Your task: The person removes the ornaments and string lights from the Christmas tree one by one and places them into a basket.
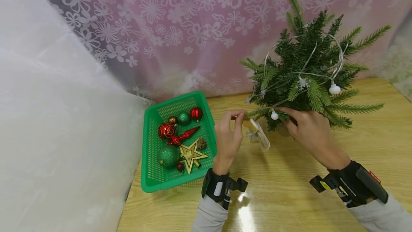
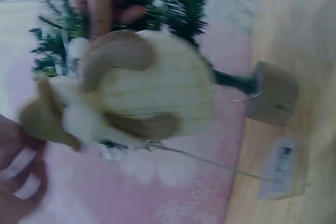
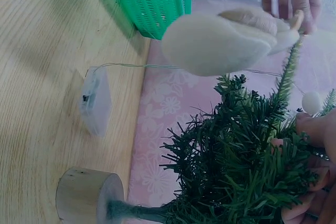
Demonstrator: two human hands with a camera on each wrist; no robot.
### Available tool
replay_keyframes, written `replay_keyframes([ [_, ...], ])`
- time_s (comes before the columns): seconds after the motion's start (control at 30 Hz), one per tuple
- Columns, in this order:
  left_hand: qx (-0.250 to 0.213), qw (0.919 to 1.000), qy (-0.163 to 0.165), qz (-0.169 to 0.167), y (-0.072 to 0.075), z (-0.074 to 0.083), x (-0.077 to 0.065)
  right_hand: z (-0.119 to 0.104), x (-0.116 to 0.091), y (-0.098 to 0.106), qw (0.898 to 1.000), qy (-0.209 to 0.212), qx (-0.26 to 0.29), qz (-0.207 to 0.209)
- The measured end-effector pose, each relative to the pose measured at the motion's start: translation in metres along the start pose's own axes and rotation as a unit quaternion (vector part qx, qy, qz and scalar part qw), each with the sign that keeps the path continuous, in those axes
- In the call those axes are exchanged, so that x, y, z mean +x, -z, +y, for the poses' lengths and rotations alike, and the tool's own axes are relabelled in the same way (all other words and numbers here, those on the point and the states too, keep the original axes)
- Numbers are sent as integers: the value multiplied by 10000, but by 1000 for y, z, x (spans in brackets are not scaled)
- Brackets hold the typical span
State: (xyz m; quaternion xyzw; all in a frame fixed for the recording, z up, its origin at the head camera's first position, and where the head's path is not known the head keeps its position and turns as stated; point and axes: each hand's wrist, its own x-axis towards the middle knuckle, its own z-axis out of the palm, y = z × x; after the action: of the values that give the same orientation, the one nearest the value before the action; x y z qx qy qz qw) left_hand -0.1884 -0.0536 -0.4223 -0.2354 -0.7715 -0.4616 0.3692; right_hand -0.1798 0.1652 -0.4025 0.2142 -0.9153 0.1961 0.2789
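My left hand (image 1: 227, 137) pinches the top of a cream plush ornament (image 2: 173, 90) with a tan hat and brown curved patches, perhaps a snowman. Beside a lower left branch of the small Christmas tree (image 1: 299, 56), the ornament hangs tilted in the head view. My right hand (image 1: 310, 128) grips a low branch of the tree, fingers curled into the needles in the right wrist view. String lights (image 1: 310, 74) wind round the tree, and a white bulb (image 1: 274, 115) hangs near my right fingertips. Whether the ornament's loop touches the branch tip is hidden.
A green basket (image 1: 146, 153) stands left, holding red and green baubles, a gold star (image 1: 189, 155), a red finial (image 1: 183, 137) and a pinecone (image 1: 201, 143). The tree's wooden base (image 3: 84, 195) and the lights' battery box (image 3: 97, 103) rest on the wooden table (image 1: 273, 196).
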Motion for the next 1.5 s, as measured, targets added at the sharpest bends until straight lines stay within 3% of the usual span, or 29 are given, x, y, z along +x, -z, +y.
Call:
replay_keyframes([
  [0.17, -63, 9925, 1149, -422, 8, 4, 0, 1, 1, 0, 10000, -31, -7, -54],
  [0.3, -306, 9849, 1560, -686, 11, 1, 0, 2, 1, 0, 10000, -42, 15, -34],
  [0.37, -689, 9793, 1689, -883, 11, -3, 3, 2, 0, 0, 10000, -54, 18, -29],
  [0.4, -1089, 9719, 1833, -996, 10, -7, 5, 2, 0, 0, 10000, -66, 21, -32],
  [0.43, -1543, 9596, 2065, -1130, 10, -10, 7, 2, 0, 0, 10000, -78, 22, -42],
  [0.47, -1984, 9434, 2336, -1270, 8, -14, 9, 1, 0, 0, 9999, -88, 27, -61],
  [0.57, -2985, 8836, 3206, -1656, 4, -28, 14, 1, -1, 0, 9999, -98, 14, -115],
  [0.6, -3146, 8693, 3369, -1783, 2, -31, 15, 1, -2, -1, 9999, -98, 17, -124],
  [0.63, -3176, 8640, 3410, -1906, 1, -34, 15, 1, -2, -1, 9999, -92, 19, -137],
  [0.67, -3149, 8652, 3344, -2013, 0, -36, 16, 1, -2, -1, 9999, -67, 27, -126],
  [0.73, -3112, 8755, 3045, -2097, -1, -37, 16, 1, -2, -1, 9999, -19, 37, -93],
  [0.87, -3215, 9018, 2350, -1676, 2, -33, 16, 2, 0, -1, 10000, 45, 38, 26],
  [1.0, -3403, 9096, 1925, -1408, 7, -30, 15, 2, 1, -2, 9999, 57, 5, 128],
  [1.07, -3420, 9103, 1777, -1510, 8, -30, 12, 2, 1, -2, 9999, 58, 3, 161],
  [1.17, -3222, 9183, 1532, -1715, 11, -30, 7, 2, 0, -3, 9998, 45, 11, 210],
  [1.27, -2740, 9389, 1070, -1786, 15, -29, 2, 1, 0, -4, 9996, 59, 30, 259],
  [1.33, -2174, 9582, 549, -1779, 17, -28, 0, 1, 0, -4, 9995, 68, 37, 300],
  [1.4, -1549, 9725, -55, -1740, 19, -23, 1, 0, 0, -3, 9996, 29, 40, 260],
  [1.5, -677, 9788, -943, -1688, 20, -16, 4, 0, 0, -3, 9998, -77, 35, 185],
])
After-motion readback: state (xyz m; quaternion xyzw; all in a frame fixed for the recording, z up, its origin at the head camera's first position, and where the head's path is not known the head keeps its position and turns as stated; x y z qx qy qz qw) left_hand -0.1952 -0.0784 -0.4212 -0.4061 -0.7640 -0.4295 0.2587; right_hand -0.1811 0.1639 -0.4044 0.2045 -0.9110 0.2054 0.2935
